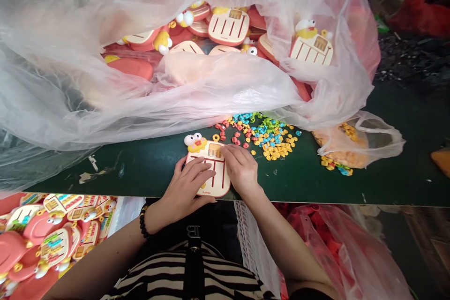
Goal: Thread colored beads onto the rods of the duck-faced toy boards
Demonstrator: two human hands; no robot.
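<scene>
A sliding-bead toy board (218,179) lies at the table's front edge, cream-faced with a red rim, dark slots and a yellow duck-like head with bulging eyes. Across its left side my left hand (186,185) rests with fingers spread flat. A small yellow piece sits in a slot beneath that hand. My right hand (245,168) is closed at the board's upper right, fingertips pressed together beside the orange panel; whatever they pinch is hidden. Just beyond it are small loose pieces (279,150) in yellow, blue, green and red.
A big translucent bag (211,89) of similar boards spans the dark green table (140,168). To the right, a small plastic bag (365,143) contains yellow pieces. Boards with colourful pieces (52,243) are piled lower left. A bag with red contents (337,243) sits lower right.
</scene>
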